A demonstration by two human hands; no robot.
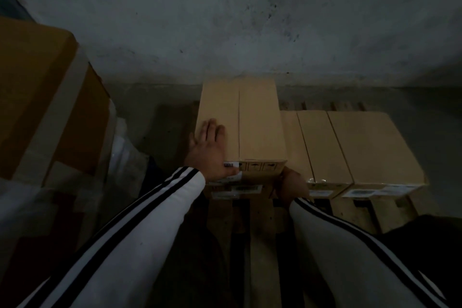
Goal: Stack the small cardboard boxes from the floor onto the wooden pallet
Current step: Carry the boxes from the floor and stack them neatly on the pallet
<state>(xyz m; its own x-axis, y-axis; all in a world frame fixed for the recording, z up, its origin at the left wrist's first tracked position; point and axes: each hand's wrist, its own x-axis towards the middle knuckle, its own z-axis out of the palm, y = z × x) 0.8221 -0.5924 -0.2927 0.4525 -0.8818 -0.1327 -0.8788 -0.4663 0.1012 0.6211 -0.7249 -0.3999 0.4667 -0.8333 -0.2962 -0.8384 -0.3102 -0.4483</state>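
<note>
A tan cardboard box (pixel 260 120) lies on top of a stack at the left part of the wooden pallet (pixel 265 227). My left hand (pixel 210 150) lies flat on its near left top edge, fingers straight. At the box's near right lower corner sits my right hand (pixel 291 186); its fingers are hidden behind the box, so its hold is unclear. A lower box (pixel 235 191) with a white label shows beneath. To the right, two lower boxes (pixel 325 147) (pixel 375 147) lie side by side on the pallet.
A large brown carton (pixel 42 97) with pale tape stands at the left, with clear plastic wrap (pixel 120 147) beside it. A stained grey wall (pixel 250 20) rises just behind the pallet. Dark floor lies at the left of the pallet.
</note>
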